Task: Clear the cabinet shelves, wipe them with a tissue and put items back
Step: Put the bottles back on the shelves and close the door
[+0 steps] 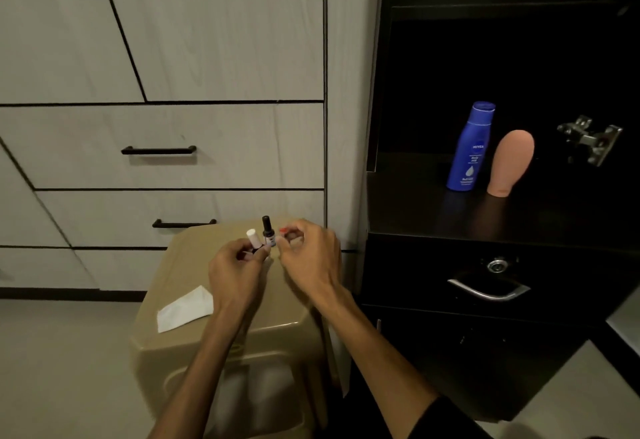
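Observation:
Over a beige plastic stool (207,331), my left hand (235,265) grips a small tilted bottle with a white cap (251,236). A small dark bottle with a black cap (268,230) stands upright between my two hands. My right hand (308,251) is just right of it with its fingers curled, and a small red item (284,230) shows at their tips. Its thumb tip is against the dark bottle. A folded white tissue (185,308) lies on the stool's left side. On the black cabinet shelf (415,210) stand a blue Nivea bottle (471,147) and a peach bottle (510,161).
The open black cabinet has a metal hinge (588,139) at right and a drawer below with a curved silver handle (488,291) and a lock (497,265). Pale wood-grain drawers with black handles (158,150) fill the wall behind the stool. Light floor lies at left.

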